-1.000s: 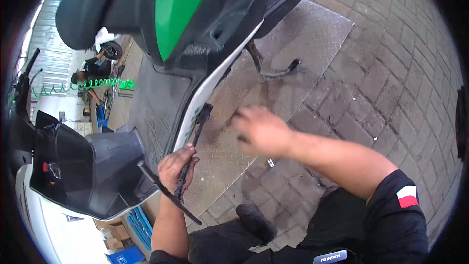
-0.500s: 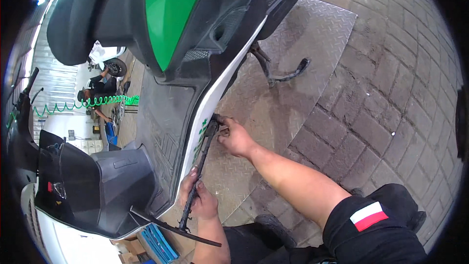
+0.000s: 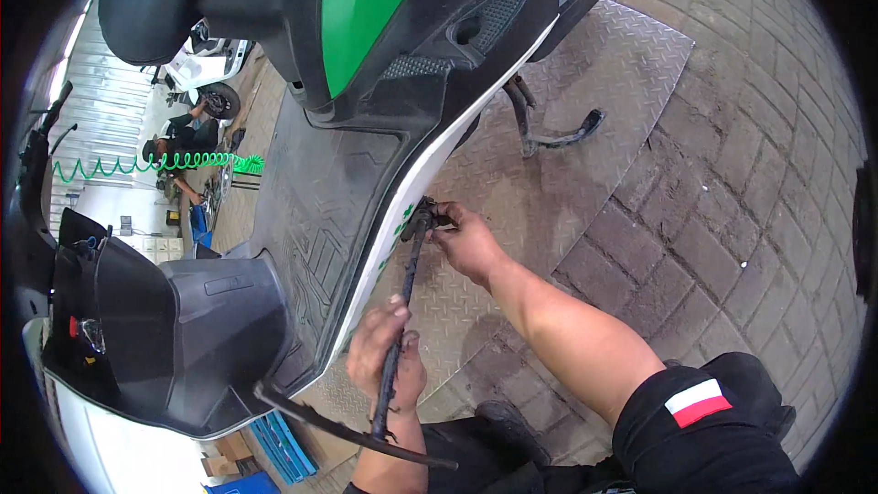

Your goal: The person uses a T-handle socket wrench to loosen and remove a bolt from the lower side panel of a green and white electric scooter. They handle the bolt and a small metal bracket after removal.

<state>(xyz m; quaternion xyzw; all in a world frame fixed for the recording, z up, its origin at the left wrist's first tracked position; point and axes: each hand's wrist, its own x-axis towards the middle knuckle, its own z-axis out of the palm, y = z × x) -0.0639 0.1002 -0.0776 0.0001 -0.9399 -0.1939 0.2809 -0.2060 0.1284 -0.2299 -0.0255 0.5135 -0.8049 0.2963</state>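
Note:
A long, dirty black strip [image 3: 412,265], resembling a taped wiring harness, slants beside the white lower edge [image 3: 402,192] of a black and green scooter [image 3: 375,18]. My left hand [image 3: 389,352] is closed around its lower part. Below that hand, the strip meets a thin black crosspiece [image 3: 338,428] that lies over my left forearm. Farther up, my right hand [image 3: 466,242] pinches the strip's dark, bulky top end [image 3: 423,217]. The fingertips partly hide that end, so its exact shape cannot be made out.
Ridged metal plate [image 3: 631,55] lies under the scooter, with a stand lever [image 3: 562,137] over it. Paving bricks [image 3: 732,174] spread right. A green coiled hose [image 3: 146,165] crosses the left side, near a crouching person [image 3: 187,139] and a white scooter [image 3: 197,71]. Blue trays [image 3: 283,448] sit low left.
The view has shifted, and both hands appear farther right with the black strip. Its crosspiece has swung outward near my left forearm, and my left fingers have shifted on the strip.

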